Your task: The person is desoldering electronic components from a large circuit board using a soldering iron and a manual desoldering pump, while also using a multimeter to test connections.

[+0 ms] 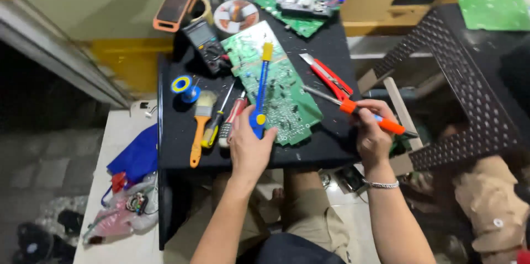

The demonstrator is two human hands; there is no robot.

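My left hand [249, 145] is closed around the blue-and-yellow desoldering pump [260, 90], which lies lengthwise over the green circuit board [273, 84] on the black tabletop [326, 142]. My right hand [372, 131] grips the orange-handled soldering iron [361, 112], its metal tip just above the board's right edge (the red utility knife [327, 76] sits just behind it).

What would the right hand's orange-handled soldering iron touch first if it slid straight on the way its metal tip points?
Probably the green circuit board. The right hand holds the orange soldering iron with its tip aimed up-left, already near the board's right edge. The red utility knife lies just beside that line; depth is unclear.
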